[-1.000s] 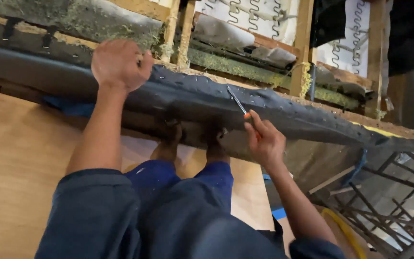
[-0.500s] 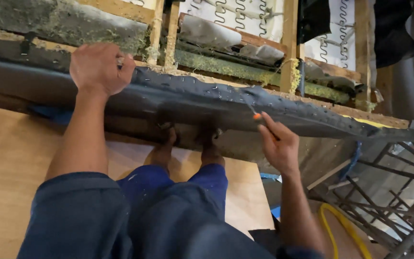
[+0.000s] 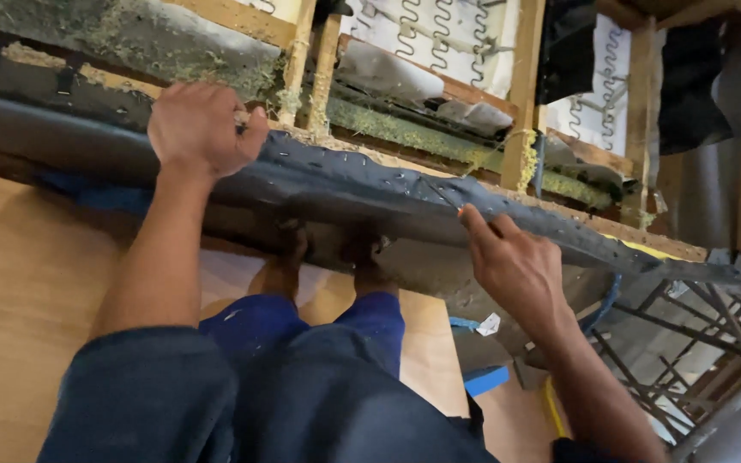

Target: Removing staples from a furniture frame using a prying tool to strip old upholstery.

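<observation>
Over a plywood floor [image 3: 27, 283], the left hand [image 3: 201, 129] grips the stapled black fabric [image 3: 345, 184] on a sofa frame [image 3: 521, 86], while the right hand [image 3: 512, 266] holds a screwdriver [image 3: 441, 195] against it.

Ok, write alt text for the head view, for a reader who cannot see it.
A person's left hand grips the edge of dark stapled fabric on a bare wooden sofa frame, while the right hand pushes a thin screwdriver under the fabric. Yellowish foam and zigzag springs show behind; the person stands on a plywood floor.
</observation>
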